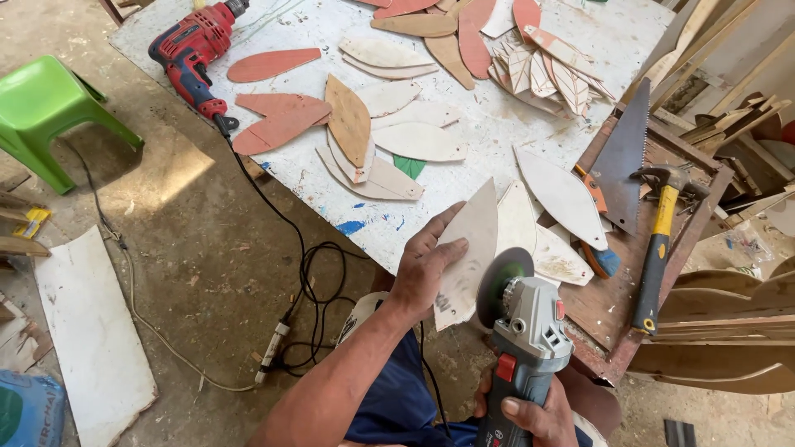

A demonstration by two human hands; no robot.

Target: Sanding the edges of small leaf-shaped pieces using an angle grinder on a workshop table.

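Observation:
My left hand [424, 266] grips a white leaf-shaped wooden piece [469, 248], held upright just off the near edge of the white worktable [497, 124]. My right hand [530, 414] holds a grey angle grinder [526, 331] by its body. The grinder's disc [499, 283] sits against the right edge of the piece. Several more leaf-shaped cutouts, white, tan and red, lie scattered on the table [418, 141].
A red drill [195, 50] lies at the table's left corner, its black cord trailing to the floor [310, 273]. A handsaw [625, 157] and a yellow-handled hammer [658, 248] rest on a brown board at right. A green stool [45, 108] stands left.

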